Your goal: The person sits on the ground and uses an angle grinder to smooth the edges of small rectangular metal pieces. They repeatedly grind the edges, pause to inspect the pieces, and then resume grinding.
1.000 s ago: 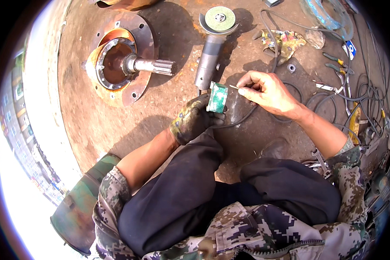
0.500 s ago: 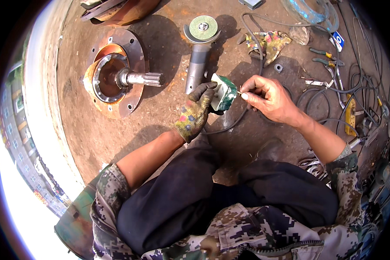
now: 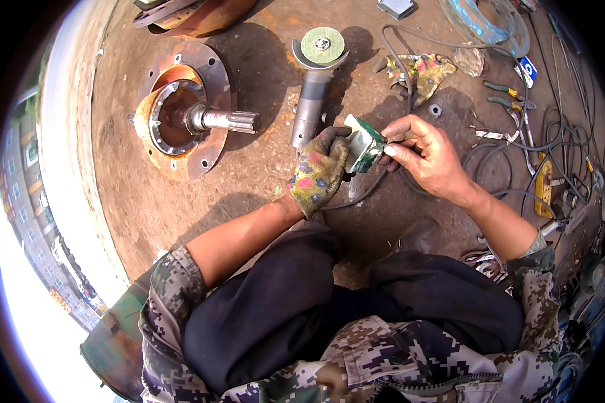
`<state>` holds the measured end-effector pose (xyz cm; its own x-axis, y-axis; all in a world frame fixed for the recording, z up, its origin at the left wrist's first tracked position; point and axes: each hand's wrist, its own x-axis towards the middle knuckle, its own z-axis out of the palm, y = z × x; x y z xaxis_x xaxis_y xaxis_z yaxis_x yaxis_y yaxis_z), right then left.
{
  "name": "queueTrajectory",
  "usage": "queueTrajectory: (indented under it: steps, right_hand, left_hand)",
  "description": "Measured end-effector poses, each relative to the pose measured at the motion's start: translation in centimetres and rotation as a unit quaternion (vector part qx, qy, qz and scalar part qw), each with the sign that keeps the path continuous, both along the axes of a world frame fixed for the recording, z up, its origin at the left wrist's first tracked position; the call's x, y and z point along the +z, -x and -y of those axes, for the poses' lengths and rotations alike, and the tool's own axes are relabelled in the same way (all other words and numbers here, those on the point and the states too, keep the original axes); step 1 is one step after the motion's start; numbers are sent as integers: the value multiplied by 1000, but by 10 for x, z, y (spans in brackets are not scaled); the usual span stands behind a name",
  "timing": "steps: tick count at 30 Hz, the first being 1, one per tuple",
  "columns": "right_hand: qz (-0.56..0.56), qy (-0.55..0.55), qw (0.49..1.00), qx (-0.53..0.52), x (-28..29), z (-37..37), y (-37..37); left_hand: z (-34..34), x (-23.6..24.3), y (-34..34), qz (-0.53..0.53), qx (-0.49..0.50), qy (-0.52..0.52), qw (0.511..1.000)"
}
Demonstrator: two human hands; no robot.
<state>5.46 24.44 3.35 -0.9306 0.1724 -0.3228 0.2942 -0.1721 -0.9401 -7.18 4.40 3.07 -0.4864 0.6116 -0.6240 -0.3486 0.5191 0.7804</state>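
While gloved left hand (image 3: 318, 172) is clasping green-and-white packet (image 3: 364, 146) above ground (image 3: 269, 171) near grinder (image 3: 311, 111), bare right hand (image 3: 429, 156), fingertips nearly together, hold unclear, is now meeting its right edge, bringing both hands together.

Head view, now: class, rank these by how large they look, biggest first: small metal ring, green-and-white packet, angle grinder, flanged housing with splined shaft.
1. Flanged housing with splined shaft
2. Angle grinder
3. Green-and-white packet, held nearer the camera
4. Small metal ring
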Motion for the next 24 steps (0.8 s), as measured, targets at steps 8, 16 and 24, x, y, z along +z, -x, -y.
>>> queueTrajectory:
  steps: [8,16,24]
  right_hand:
    - [-117,-77,987,73,8,-23,10]
    - [-38,-41,994,97,22,-24,5]
    - [-88,-135,983,89,25,-22,3]
  left_hand:
    - [7,-4,5,139,-78,-82,984]
    - [12,-10,2,282,-105,-79,950]
    - [5,2,7,237,-157,-43,958]
